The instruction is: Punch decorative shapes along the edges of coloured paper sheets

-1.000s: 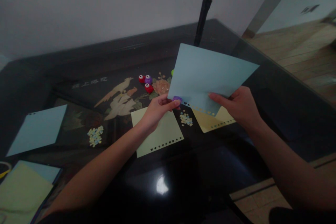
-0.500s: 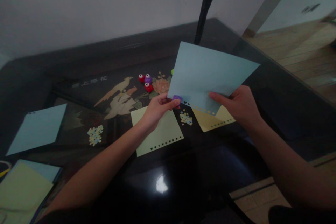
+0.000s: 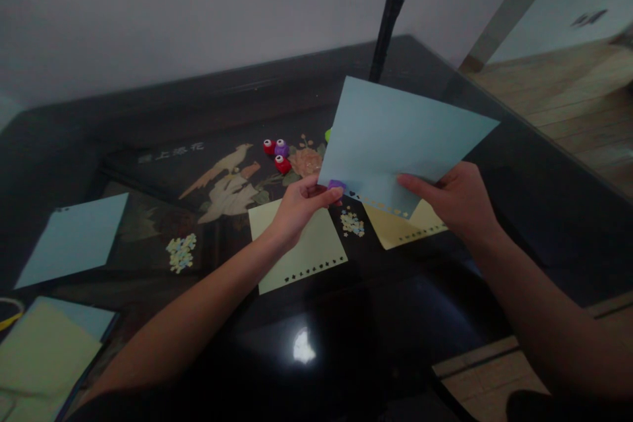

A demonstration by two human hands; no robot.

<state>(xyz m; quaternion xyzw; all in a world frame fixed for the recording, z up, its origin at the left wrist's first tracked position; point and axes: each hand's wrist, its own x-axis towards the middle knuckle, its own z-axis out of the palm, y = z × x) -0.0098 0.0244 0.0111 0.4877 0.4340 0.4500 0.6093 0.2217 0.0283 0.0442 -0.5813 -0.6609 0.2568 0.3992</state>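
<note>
A light blue sheet of paper (image 3: 400, 138) is held up above the table, with a row of small punched shapes along its lower edge. My right hand (image 3: 459, 201) grips its lower right part, thumb on top and the other fingers behind. At the lower left corner my left hand (image 3: 301, 211) is closed around a purple craft punch (image 3: 337, 188), which sits on the sheet's edge. Beneath lie a pale green sheet (image 3: 306, 254) and a yellow sheet (image 3: 390, 232), both with punched rows. Between them is a small heap of paper cutouts (image 3: 352, 223).
Two red punches and a purple punch (image 3: 281, 148) stand farther back; a green one (image 3: 328, 136) is partly hidden. At left lie another blue sheet (image 3: 74, 237), a second heap of cutouts (image 3: 181, 252) and a paper stack (image 3: 44, 356). A dark post (image 3: 387, 30) rises behind the table (image 3: 222, 343).
The whole view has shifted slightly. My hands, the blue sheet and the purple punch keep nearly the same places relative to one another.
</note>
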